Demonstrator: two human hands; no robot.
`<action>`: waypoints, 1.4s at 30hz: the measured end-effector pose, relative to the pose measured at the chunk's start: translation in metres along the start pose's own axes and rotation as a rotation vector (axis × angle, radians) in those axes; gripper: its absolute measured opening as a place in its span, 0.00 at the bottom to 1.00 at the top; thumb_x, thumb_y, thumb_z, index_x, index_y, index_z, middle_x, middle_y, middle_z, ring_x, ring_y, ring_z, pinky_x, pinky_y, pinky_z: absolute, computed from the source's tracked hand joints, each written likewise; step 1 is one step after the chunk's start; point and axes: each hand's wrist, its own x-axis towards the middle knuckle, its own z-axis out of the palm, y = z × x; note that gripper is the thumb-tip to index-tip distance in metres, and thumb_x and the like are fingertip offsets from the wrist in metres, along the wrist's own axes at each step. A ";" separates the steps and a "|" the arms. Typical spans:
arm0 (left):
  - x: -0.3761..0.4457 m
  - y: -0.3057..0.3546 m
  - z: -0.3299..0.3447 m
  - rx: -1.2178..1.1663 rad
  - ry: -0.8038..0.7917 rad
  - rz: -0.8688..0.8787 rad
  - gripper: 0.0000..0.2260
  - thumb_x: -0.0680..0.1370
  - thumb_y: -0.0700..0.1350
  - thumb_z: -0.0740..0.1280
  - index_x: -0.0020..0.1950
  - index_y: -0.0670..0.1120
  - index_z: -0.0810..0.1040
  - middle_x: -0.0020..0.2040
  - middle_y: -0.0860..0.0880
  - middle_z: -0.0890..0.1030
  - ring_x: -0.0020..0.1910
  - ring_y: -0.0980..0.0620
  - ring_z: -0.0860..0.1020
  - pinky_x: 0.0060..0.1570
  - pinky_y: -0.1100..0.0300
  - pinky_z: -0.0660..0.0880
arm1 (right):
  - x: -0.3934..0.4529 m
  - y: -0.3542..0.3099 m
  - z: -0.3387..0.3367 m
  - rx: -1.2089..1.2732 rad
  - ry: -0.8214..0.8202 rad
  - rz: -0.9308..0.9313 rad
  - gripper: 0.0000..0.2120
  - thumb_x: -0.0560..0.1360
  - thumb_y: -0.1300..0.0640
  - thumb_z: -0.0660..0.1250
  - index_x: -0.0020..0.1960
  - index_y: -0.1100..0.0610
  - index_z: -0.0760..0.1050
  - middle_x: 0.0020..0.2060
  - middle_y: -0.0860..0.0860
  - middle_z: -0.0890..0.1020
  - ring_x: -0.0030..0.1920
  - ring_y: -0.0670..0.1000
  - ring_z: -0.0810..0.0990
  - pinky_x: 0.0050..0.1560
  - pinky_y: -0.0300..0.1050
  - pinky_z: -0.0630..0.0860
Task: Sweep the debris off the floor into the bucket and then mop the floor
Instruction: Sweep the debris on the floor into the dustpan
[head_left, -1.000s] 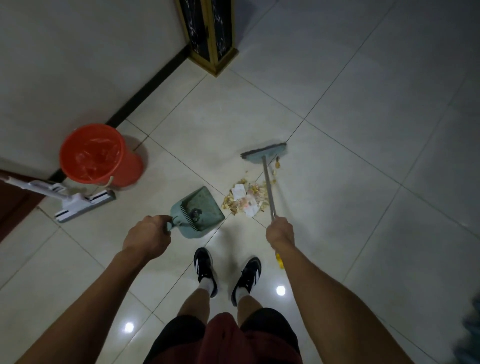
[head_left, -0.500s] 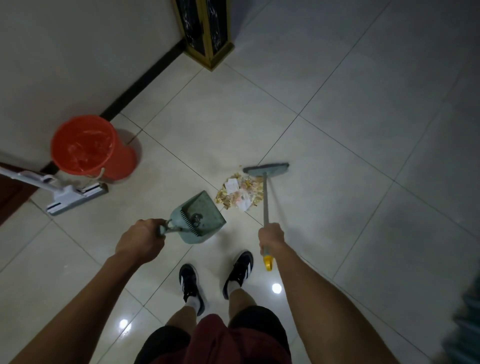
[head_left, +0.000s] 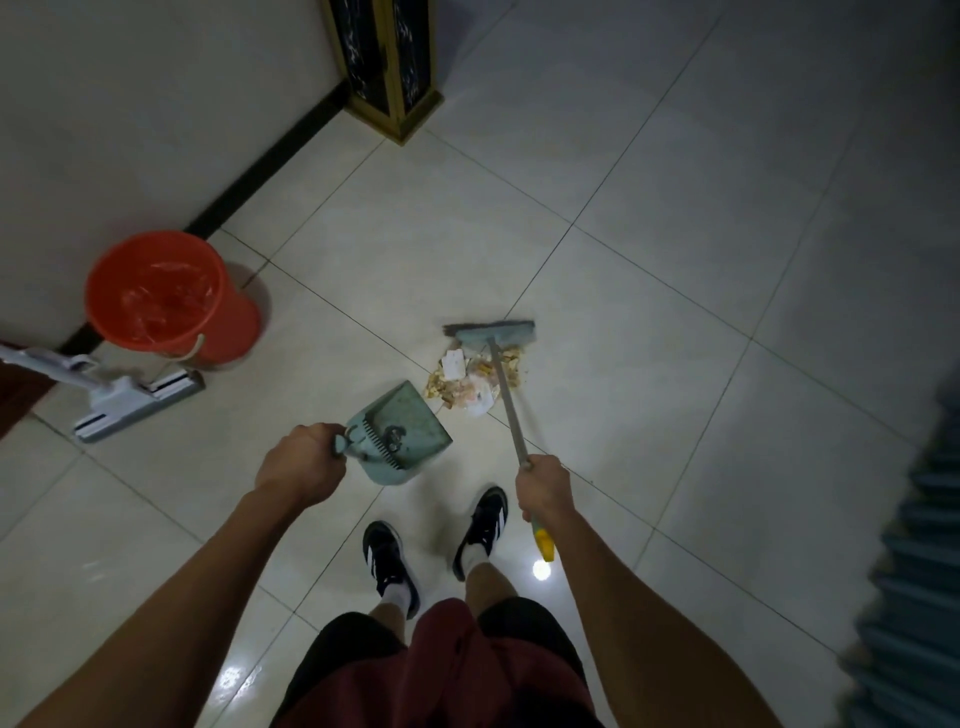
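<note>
Currently mid-sweep, as I read it from the head view. My left hand (head_left: 301, 465) is curled tight round the handle of the teal dustpan (head_left: 400, 434), which sits tilted with its open lip toward the pile; whether the lip touches the floor I cannot tell. My right hand (head_left: 545, 488) is wrapped round the broom (head_left: 506, 400) shaft, gripping near the yellow end cap, with the broom head (head_left: 491, 332) planted on the far side of the pile, well ahead of that hand

Debris pile (head_left: 470, 382): paper scraps and yellowish crumbs, gathered into one heap between the broom head and the dustpan lip, just ahead of and between my two hands. None of it looks to be in the pan yet; the pan interior shows only its comb teeth and a dark fitting

Red bucket (head_left: 156, 291), lined with a red plastic bag, stands well out to the left of my left hand, by the wall. White flat mop (head_left: 119, 395) lies on the tiles just beside the bucket, untouched

Progress, my judgement: debris collected into a heap, nothing more. Left to do: draw the heap into the pan, carry it left, tip it into the bucket, then take up the mop and do the tile floor (head_left: 675, 260)

Risk noted: light paper scraps may skip past the pan lip
</note>
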 end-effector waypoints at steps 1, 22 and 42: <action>0.000 -0.003 -0.001 0.001 0.003 0.003 0.10 0.75 0.43 0.68 0.54 0.52 0.83 0.50 0.43 0.84 0.49 0.39 0.81 0.45 0.53 0.77 | -0.004 0.002 0.003 -0.030 0.030 -0.018 0.12 0.77 0.59 0.60 0.56 0.58 0.79 0.50 0.59 0.84 0.40 0.58 0.84 0.35 0.53 0.84; 0.031 -0.013 -0.015 0.090 0.038 0.023 0.08 0.75 0.43 0.67 0.52 0.51 0.82 0.49 0.42 0.83 0.46 0.38 0.81 0.42 0.52 0.77 | 0.049 -0.010 -0.040 -0.132 0.039 -0.028 0.15 0.75 0.65 0.63 0.61 0.65 0.73 0.53 0.61 0.81 0.38 0.57 0.83 0.28 0.40 0.76; 0.072 -0.006 -0.034 0.090 0.039 0.025 0.06 0.75 0.45 0.67 0.49 0.49 0.82 0.47 0.42 0.83 0.45 0.38 0.81 0.43 0.51 0.78 | 0.037 0.004 0.005 -0.357 -0.230 -0.066 0.18 0.76 0.63 0.64 0.66 0.64 0.71 0.58 0.60 0.80 0.54 0.58 0.82 0.51 0.45 0.81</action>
